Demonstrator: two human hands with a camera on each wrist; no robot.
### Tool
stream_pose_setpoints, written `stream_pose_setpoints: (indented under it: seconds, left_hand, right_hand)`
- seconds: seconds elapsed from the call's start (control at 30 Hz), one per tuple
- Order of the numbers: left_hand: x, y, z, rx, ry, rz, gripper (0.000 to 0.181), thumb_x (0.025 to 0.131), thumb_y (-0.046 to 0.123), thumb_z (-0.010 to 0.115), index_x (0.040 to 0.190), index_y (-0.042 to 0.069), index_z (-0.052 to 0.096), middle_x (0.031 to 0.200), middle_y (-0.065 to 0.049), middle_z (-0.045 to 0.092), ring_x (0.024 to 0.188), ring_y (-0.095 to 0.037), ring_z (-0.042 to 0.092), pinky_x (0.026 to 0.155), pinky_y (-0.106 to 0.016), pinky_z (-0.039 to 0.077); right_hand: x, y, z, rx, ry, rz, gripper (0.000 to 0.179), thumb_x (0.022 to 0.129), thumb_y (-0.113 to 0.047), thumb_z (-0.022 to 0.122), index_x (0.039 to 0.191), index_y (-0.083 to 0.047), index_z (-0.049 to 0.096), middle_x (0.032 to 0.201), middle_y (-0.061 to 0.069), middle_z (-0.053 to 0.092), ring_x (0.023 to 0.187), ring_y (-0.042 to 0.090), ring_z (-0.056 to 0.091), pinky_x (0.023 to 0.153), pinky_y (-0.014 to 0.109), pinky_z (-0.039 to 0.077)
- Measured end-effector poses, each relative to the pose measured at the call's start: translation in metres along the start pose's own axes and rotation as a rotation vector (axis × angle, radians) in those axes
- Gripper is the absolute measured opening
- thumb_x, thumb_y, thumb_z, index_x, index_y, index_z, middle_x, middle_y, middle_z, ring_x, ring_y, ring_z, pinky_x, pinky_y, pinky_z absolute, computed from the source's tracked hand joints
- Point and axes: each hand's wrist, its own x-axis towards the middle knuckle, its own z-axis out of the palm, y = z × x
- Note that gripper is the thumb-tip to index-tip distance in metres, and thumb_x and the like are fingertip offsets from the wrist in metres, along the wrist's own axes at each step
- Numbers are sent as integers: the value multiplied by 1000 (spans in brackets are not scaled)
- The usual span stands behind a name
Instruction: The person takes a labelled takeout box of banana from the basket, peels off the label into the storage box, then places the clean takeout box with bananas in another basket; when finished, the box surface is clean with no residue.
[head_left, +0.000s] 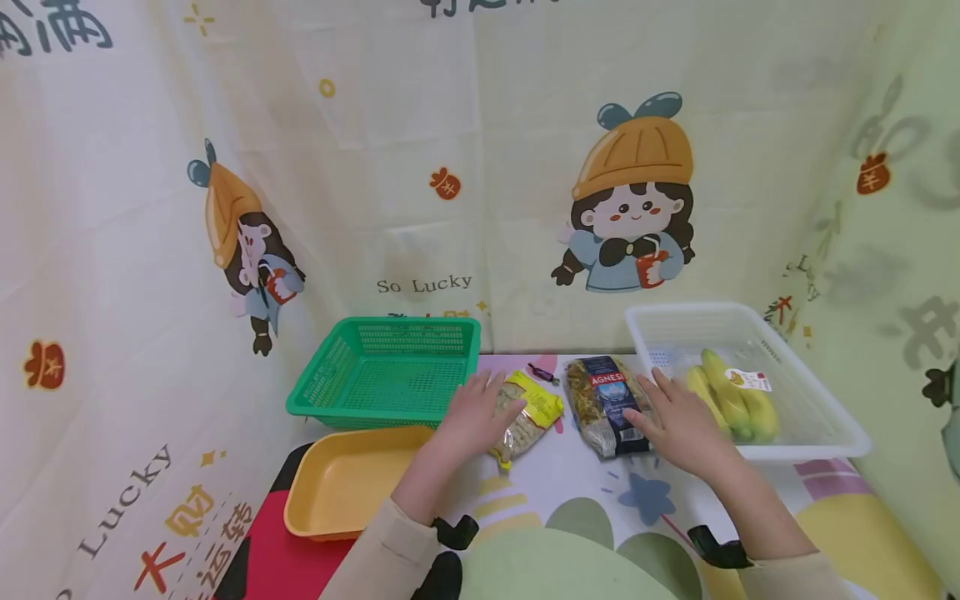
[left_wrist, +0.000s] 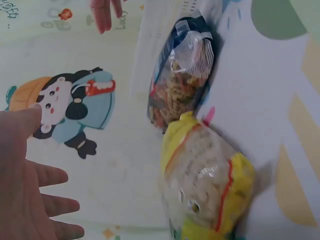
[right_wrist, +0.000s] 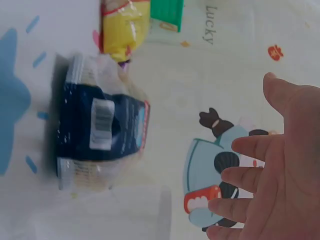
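Note:
My left hand (head_left: 474, 414) is held with fingers spread, just left of a clear-and-yellow bag of pale dry food (head_left: 522, 421). The same bag (left_wrist: 202, 185) shows in the left wrist view, apart from the hand. Over the right edge of a dark blue AGNESI pasta bag (head_left: 606, 408), my right hand (head_left: 681, 421) has its fingers extended. In the right wrist view a gap separates that hand from the pasta bag (right_wrist: 102, 122). A small dark purple wrapped sweet (head_left: 543, 374) lies between the two bags, toward the back. Neither hand holds anything.
On the left are a green basket (head_left: 386, 419) and, nearer, a yellow-orange tray (head_left: 298, 500). A white basket (head_left: 825, 417) at the right contains yellow-green bananas (head_left: 738, 400) with a label. A printed cloth (head_left: 510, 167) hangs behind the table.

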Motion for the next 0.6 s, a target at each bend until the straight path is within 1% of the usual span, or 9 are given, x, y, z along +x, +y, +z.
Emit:
stream_pose_setpoints:
  seconds: [0.07, 0.13, 0.2, 0.27, 0.43, 0.5, 0.6]
  left_hand:
    - [10, 9, 0, -25, -15, 13, 83, 95, 73, 29, 158, 20, 25, 165, -10, 21, 153, -32, 17, 123, -54, 19]
    - [19, 17, 1, -74, -31, 23, 80, 96, 71, 30, 158, 21, 24, 165, -8, 21, 153, -29, 19, 122, -52, 22]
    - [27, 27, 1, -152, -47, 32, 77, 97, 68, 32, 159, 23, 23, 165, -5, 22, 153, -27, 21, 121, -51, 25]
    - [35, 38, 2, -243, -64, 34, 74, 98, 66, 34, 158, 25, 23, 165, -2, 23, 152, -24, 22, 121, -49, 26]
    - [55, 65, 8, -453, -119, 18, 75, 95, 72, 34, 156, 29, 29, 162, 0, 31, 149, -24, 29, 120, -51, 29]
    - [63, 76, 11, -508, -144, 21, 75, 94, 74, 33, 155, 30, 32, 160, 1, 34, 148, -25, 32, 118, -52, 31]
    - [76, 91, 16, -568, -168, 35, 70, 96, 71, 33, 154, 32, 35, 158, 2, 38, 146, -25, 36, 118, -51, 32]
  right_hand:
    - [2, 6, -6, 13, 3, 0, 80, 100, -59, 42, 152, 0, 33, 156, 34, 25, 140, 58, 25, 109, 73, 24]
    - [3, 12, -11, 48, 1, 11, 80, 100, -58, 42, 153, 1, 32, 155, 34, 25, 139, 57, 26, 109, 73, 25]
    - [6, 19, -17, 78, 2, 18, 79, 101, -56, 42, 152, 3, 31, 155, 35, 26, 138, 58, 27, 108, 72, 26]
    - [8, 26, -22, 121, -16, 36, 79, 101, -56, 41, 153, 3, 29, 155, 36, 24, 139, 58, 25, 109, 72, 25]
    - [12, 48, -39, 212, -54, 82, 79, 102, -56, 36, 153, 3, 25, 155, 36, 23, 140, 59, 21, 108, 74, 22]
    - [13, 58, -47, 229, -58, 96, 78, 103, -55, 34, 153, 4, 25, 154, 37, 24, 139, 59, 22, 107, 75, 22]
    - [17, 76, -58, 239, -76, 122, 78, 104, -56, 29, 154, 4, 23, 153, 38, 25, 138, 61, 22, 106, 75, 22]
